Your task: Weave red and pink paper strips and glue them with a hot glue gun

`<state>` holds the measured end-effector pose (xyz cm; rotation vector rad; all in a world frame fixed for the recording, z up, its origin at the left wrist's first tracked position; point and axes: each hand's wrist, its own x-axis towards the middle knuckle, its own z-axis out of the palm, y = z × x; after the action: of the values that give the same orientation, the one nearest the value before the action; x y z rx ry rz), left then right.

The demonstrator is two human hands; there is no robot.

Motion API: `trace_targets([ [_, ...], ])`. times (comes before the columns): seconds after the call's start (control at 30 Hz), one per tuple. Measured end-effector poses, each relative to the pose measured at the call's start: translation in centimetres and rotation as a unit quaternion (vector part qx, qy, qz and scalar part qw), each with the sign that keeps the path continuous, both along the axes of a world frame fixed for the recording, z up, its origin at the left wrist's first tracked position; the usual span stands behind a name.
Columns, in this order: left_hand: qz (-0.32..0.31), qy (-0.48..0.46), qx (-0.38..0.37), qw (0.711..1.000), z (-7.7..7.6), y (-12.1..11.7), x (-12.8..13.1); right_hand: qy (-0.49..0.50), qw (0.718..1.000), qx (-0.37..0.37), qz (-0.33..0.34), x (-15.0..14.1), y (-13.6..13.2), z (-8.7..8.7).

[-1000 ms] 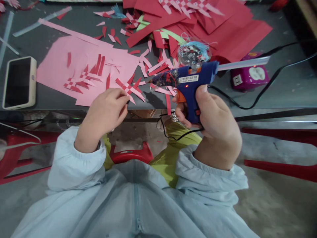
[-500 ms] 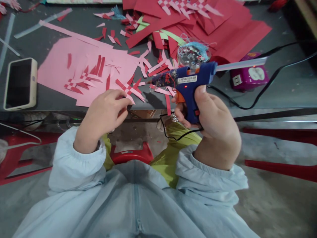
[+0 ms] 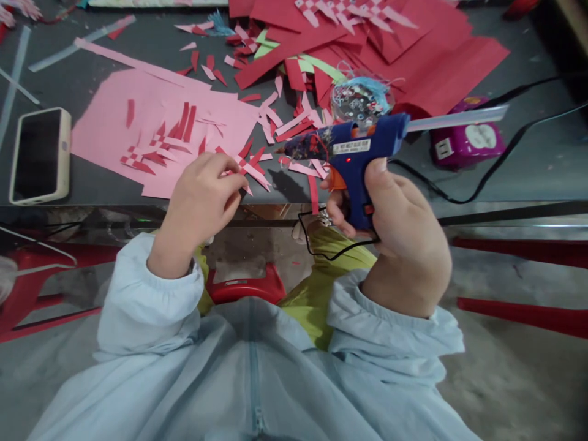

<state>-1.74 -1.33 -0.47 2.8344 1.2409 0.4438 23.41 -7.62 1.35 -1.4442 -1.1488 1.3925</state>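
Observation:
My right hand [image 3: 399, 208] grips a blue hot glue gun [image 3: 356, 162], with fingers by its orange trigger. A small red light glows on the gun, and a clear glue stick [image 3: 459, 119] juts from its back. The dark nozzle points left, above the paper scraps. My left hand [image 3: 199, 196] is at the table's front edge, its curled fingers closed on a woven red-and-pink paper piece [image 3: 252, 168]. The fingers cover part of that piece. Other woven paper pieces [image 3: 151, 147] lie on a pink paper sheet [image 3: 105, 116] to the left.
A phone [image 3: 40, 156] lies at the left. Red paper sheets [image 3: 441, 67] are piled at the back, near a round container of small beads or eyes [image 3: 361, 101]. A purple box [image 3: 466, 144] and a black cord [image 3: 441, 193] sit at the right. Red stools [image 3: 248, 285] stand below.
My left hand has shifted slightly right and up, covering more of the woven paper piece. The glue gun stays in my right hand, almost unmoved. The whole view has shifted slightly.

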Motion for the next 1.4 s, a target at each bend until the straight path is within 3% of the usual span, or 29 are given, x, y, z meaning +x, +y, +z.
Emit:
trace_targets([
  [0.1,-0.041,-0.015,-0.002,0.999,-0.4,0.1,0.1,-0.001,1.0,0.003,-0.002,0.0,0.0,0.2],
  [0.37,-0.062,-0.029,-0.005,0.998,-1.5,0.2,0.3,-0.009,0.999,0.029,-0.022,-0.2,0.0,0.2],
  [0.77,-0.045,0.008,-0.006,0.999,-1.2,0.1,0.9,-0.027,0.992,0.073,-0.098,0.0,-0.2,0.0],
  [0.97,-0.03,-0.014,-0.021,0.999,-1.3,0.1,1.0,-0.029,0.994,0.074,-0.076,0.4,-0.2,-0.3],
  [1.4,0.024,-0.061,-0.078,0.995,-1.2,0.2,1.2,-0.002,0.999,-0.03,0.025,-0.3,0.2,0.0],
])
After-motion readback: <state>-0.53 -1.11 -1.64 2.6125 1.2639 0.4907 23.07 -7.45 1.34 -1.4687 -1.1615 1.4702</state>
